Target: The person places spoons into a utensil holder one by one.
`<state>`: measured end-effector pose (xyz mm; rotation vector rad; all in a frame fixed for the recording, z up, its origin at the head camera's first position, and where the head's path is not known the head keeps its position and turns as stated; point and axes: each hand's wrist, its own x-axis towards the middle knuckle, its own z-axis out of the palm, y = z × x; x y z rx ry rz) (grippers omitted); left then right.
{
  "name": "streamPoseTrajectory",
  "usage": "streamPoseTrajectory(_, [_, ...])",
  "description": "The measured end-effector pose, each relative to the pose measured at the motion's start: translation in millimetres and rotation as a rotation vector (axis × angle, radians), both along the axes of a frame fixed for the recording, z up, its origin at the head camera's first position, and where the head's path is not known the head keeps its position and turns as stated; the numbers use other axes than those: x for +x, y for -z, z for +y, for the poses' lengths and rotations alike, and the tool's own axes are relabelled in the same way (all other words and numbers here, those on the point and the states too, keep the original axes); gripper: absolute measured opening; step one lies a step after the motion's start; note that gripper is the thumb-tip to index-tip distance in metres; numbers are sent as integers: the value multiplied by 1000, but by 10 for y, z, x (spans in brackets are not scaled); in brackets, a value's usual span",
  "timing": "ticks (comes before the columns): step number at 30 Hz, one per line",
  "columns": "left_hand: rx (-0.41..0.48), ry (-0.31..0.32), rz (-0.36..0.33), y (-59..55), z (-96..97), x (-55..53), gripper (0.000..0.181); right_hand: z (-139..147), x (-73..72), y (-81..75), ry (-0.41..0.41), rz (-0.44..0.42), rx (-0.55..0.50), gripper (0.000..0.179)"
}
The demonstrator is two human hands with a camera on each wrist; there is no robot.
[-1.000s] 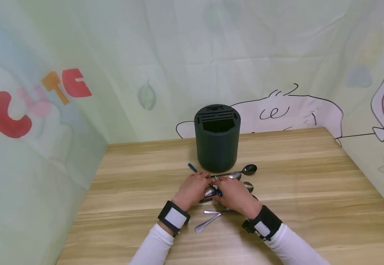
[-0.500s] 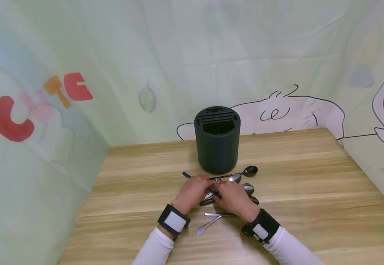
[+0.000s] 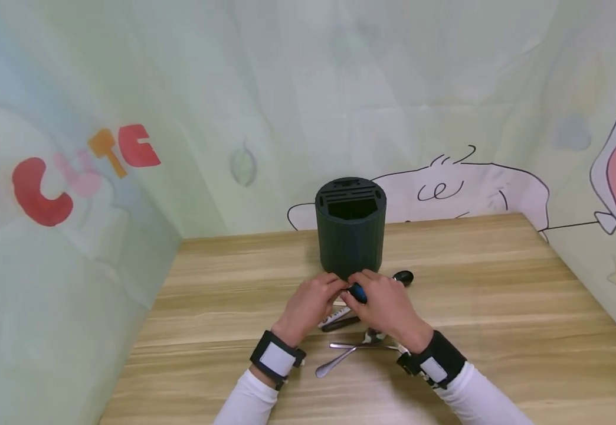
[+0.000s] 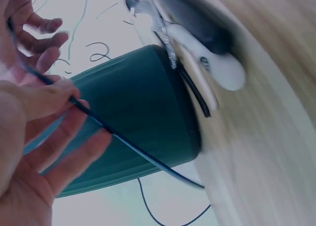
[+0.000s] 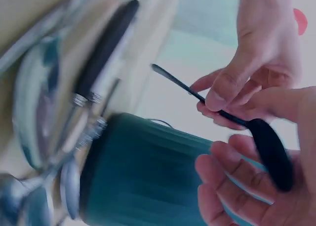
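My left hand point(image 3: 307, 306) pinches the thin handle of a dark blue spoon point(image 5: 270, 154) between thumb and fingers, just in front of the holder. My right hand point(image 3: 390, 308) is beside it, with its thumb at the spoon's neck and its other fingers loosely bent and spread under the bowl. In the left wrist view the spoon's handle point(image 4: 148, 158) slants across the dark green utensil holder point(image 4: 133, 107). The holder stands upright behind both hands, its slotted top showing in the head view. My right hand partly covers the spoon's bowl in the head view.
Below the hands lie a black handle point(image 3: 341, 323), a white handle with markings point(image 3: 333, 317) and crossed metal cutlery point(image 3: 337, 361). A black spoon point(image 3: 403, 278) lies right of the holder's base. Printed cloth point(image 3: 265, 106) hangs around the wooden table point(image 3: 223, 283).
The blue spoon has come up off the cutlery with both hands, toward the holder. Its bowl now shows by my right hand, and more of the cutlery beneath is uncovered.
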<state>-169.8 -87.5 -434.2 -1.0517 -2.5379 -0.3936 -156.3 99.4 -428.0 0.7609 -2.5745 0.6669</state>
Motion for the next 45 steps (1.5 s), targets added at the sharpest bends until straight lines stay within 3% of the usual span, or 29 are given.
streamPoseTrajectory(3, [87,36,17,-32,17,20,13,102,8,-127,-4,-40,-157,40])
streamPoseTrajectory(6, [180,66,7,-69,30,51,17,213,1,-229,-19,-60,-308,37])
streamPoseTrajectory(11, [390,104,-52,-159,58,109,20,292,-8,-308,-70,-37,-402,30])
streamPoseTrajectory(15, [571,116,-147,-216,100,137,18,283,6,-333,-90,-28,-472,27])
streamPoseTrajectory(22, [898,160,-375,-592,171,328,13,235,20,-323,-163,-114,-517,23])
streamPoseTrajectory(24, [958,191,-450,-600,158,320,13,215,35,-331,-170,-103,-518,22])
streamPoseTrajectory(29, [1016,200,-553,-594,150,324,15,136,125,-511,-196,-104,-567,22])
streamPoseTrajectory(34, [1007,218,-534,-570,186,350,11,62,249,-732,-237,-231,-631,20])
streamPoseTrajectory(39, [991,239,-538,-562,232,372,9,56,280,-749,-248,-303,-692,14])
streamPoseTrajectory(45, [977,197,-577,-585,255,374,10,85,263,-746,-236,-309,-740,9])
